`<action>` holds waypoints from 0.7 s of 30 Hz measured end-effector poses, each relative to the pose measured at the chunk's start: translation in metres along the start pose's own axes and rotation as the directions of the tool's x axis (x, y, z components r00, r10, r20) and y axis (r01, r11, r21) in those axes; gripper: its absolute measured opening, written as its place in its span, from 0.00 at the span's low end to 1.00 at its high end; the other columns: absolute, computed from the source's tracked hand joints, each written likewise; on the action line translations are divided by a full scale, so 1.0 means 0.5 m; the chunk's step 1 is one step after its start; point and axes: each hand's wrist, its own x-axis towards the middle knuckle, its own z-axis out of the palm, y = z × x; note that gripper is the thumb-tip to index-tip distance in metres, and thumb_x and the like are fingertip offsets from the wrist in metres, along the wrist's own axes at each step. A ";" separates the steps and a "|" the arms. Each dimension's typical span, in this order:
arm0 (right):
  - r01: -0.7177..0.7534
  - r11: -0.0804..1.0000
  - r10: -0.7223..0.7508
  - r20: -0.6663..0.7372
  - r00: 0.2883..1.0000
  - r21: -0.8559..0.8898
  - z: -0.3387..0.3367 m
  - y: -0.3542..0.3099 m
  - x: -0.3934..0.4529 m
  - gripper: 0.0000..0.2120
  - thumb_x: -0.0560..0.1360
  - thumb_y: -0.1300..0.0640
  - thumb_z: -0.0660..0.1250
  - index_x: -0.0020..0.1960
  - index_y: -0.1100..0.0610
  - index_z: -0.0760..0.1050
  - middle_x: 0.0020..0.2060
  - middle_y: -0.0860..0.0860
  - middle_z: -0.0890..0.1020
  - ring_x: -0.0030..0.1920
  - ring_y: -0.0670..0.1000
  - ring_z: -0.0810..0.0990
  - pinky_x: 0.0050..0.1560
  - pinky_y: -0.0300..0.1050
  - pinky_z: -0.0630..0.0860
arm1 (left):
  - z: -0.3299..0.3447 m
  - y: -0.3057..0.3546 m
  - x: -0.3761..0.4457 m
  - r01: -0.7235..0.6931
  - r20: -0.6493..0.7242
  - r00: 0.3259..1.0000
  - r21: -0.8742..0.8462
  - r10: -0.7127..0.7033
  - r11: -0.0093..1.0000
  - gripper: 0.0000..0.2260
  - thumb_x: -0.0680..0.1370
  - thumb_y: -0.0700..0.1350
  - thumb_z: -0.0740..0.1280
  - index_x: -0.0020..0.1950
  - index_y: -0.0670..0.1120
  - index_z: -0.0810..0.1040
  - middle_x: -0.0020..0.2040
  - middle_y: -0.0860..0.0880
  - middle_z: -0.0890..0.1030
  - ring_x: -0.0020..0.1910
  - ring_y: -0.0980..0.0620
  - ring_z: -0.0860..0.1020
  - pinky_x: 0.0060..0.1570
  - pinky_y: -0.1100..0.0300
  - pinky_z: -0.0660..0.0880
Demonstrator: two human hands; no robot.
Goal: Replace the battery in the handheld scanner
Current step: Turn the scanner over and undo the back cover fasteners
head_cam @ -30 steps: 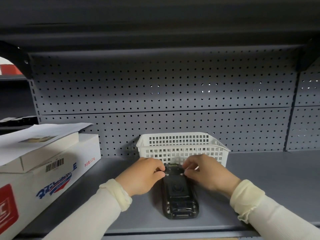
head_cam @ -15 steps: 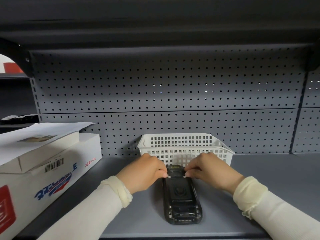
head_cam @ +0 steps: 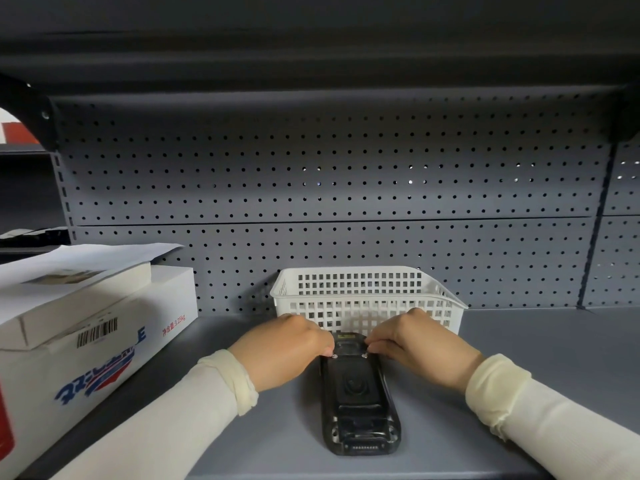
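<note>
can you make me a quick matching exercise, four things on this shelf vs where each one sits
Things:
1. scanner
2. white basket
3. cardboard box
4. right hand

Places:
A. far left of the shelf
B. lying flat between the two hands
C. at the scanner's top right corner
D. just behind the scanner, by the pegboard

Pairs: 1-B, 2-D, 3-A, 4-C
</note>
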 end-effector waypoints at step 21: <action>-0.127 0.970 0.144 -0.069 0.987 0.209 0.015 -0.023 -0.060 0.21 0.75 0.65 0.55 0.62 0.48 0.75 0.58 0.48 0.82 0.59 0.47 0.78 0.56 0.35 0.71 | -0.012 0.042 -0.031 0.205 -0.078 0.967 -0.329 -0.243 0.922 0.14 0.78 0.42 0.56 0.49 0.41 0.81 0.37 0.42 0.80 0.27 0.55 0.68 0.27 0.70 0.65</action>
